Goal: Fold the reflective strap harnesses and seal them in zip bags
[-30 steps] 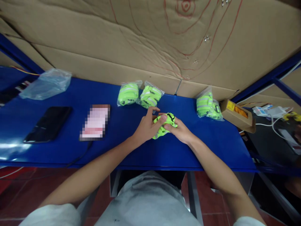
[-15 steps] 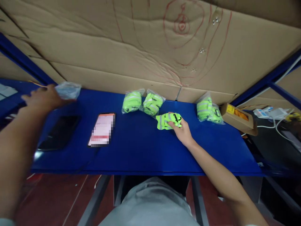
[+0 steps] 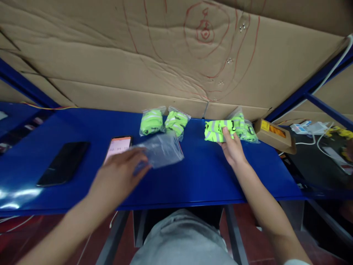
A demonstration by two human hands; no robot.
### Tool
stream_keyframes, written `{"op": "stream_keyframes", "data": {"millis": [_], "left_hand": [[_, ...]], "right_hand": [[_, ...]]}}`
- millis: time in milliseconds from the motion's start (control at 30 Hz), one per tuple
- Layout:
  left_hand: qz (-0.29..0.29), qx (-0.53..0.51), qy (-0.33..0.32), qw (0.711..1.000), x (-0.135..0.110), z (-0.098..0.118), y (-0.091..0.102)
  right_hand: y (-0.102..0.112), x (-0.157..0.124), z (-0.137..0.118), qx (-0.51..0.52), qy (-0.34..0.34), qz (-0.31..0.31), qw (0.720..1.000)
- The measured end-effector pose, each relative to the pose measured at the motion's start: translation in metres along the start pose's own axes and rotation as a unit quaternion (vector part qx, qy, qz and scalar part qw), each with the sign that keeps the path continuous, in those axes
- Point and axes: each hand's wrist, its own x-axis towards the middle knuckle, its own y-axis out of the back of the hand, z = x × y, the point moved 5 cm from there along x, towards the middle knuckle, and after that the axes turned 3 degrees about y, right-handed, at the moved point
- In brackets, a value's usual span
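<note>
My left hand [image 3: 122, 171] pinches one end of a clear plastic zip bag [image 3: 162, 150], which hangs flat over the middle of the blue table and looks slightly blurred. In my right hand [image 3: 233, 149] is a folded neon-yellow reflective vest [image 3: 217, 131] with grey stripes and a black edge, gripped between thumb and fingers. Behind the plastic bag lie two bagged neon bundles, one on the left [image 3: 151, 122] and one on the right [image 3: 176, 123]. Two more bagged bundles [image 3: 249, 130] sit just beyond the vest, partly covered by it.
A lit phone [image 3: 117, 145] lies partly under my left hand. Left of it rests a dark phone-like slab [image 3: 64, 162]. An open cardboard box [image 3: 275, 136] stands at the right, beside white cables [image 3: 314, 140]. Cardboard [image 3: 165, 66] walls the back of the blue table [image 3: 179, 187].
My left hand has come from the far left to the middle, bringing the clear bag with it. My right hand has moved the folded vest to the right.
</note>
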Motion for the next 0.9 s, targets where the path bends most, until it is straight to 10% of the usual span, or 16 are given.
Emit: {"op": "stream_keyframes", "data": {"millis": [167, 433, 667, 900], "left_hand": [[-0.065, 0.066, -0.049, 0.994, -0.035, 0.060, -0.029], [-0.125, -0.030, -0.025, 0.991, 0.035, 0.092, -0.063], [-0.002, -0.101, -0.061, 0.993, 0.034, 0.110, -0.058], [-0.026, -0.091, -0.054, 0.994, 0.031, 0.107, -0.085]], "right_hand": [[0.024, -0.045, -0.005, -0.188, 0.070, -0.050, 0.978], [0.012, -0.061, 0.017, -0.094, -0.064, -0.068, 0.991], [-0.017, -0.060, 0.023, 0.061, -0.165, -0.109, 0.978], [-0.025, -0.068, 0.022, -0.123, -0.069, -0.175, 0.974]]}}
